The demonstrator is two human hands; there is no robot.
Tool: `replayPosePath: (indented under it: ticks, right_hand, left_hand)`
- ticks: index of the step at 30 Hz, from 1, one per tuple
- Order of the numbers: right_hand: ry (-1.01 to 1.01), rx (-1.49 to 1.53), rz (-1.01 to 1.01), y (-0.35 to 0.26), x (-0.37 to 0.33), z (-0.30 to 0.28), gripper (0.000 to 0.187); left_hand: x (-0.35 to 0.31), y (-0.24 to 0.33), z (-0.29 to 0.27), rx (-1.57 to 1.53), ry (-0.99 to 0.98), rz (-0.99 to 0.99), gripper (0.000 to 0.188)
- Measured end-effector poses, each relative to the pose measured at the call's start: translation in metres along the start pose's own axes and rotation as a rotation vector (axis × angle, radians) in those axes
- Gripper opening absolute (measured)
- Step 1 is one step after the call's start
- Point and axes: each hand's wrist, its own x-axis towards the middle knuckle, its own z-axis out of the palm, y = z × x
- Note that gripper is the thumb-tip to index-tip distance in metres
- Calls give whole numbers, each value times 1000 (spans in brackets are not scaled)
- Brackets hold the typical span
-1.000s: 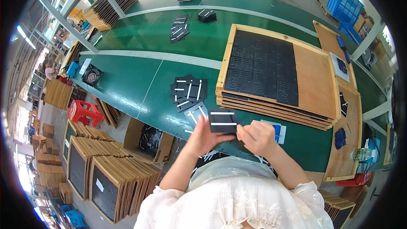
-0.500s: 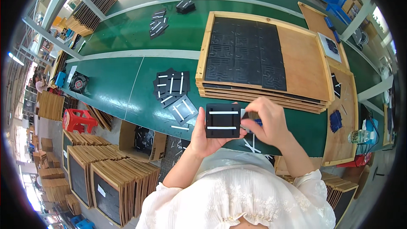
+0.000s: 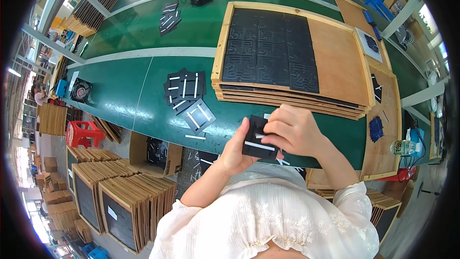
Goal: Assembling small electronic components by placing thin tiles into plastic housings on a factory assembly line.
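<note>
A black square plate (image 3: 252, 133) with a white strip along its lower part rests in my left hand (image 3: 234, 153), with the thumb along its left edge. My right hand (image 3: 296, 132) lies over the plate's upper right side, its fingers bent and pressed together. By those fingertips shows a small pale piece; what exactly they grip is hidden. To the left on the green table (image 3: 120, 79) lies an overlapping pile of similar black plates (image 3: 184, 86) with white strips. A greyer plate (image 3: 200, 116) with two strips lies nearest my left hand.
Stacked wooden-framed trays (image 3: 340, 62), the top one partly covered with black patterned panels, stand ahead. More black plates (image 3: 169, 20) lie farther back. A small fan (image 3: 81, 90) sits at left, a clear bottle (image 3: 402, 148) at right. Framed boards (image 3: 139, 201) and a red stool (image 3: 84, 134) stand below.
My right hand has moved from the plate's right side onto it, covering its upper strip. The plate has tilted and shifted slightly right. The whole view has shifted a little.
</note>
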Motion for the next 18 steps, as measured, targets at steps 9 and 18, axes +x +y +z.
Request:
replayPosePath:
  ticks: [9, 18]
  right_hand:
    - [-57, -56, -63, -9, -6, 15, 24]
    - [-240, 7, 43, -44, -30, 49, 33]
  left_hand:
    - [-1, 2, -1, 73, 224, -28, 68]
    - [1, 32, -10, 1724, 622, 878, 97]
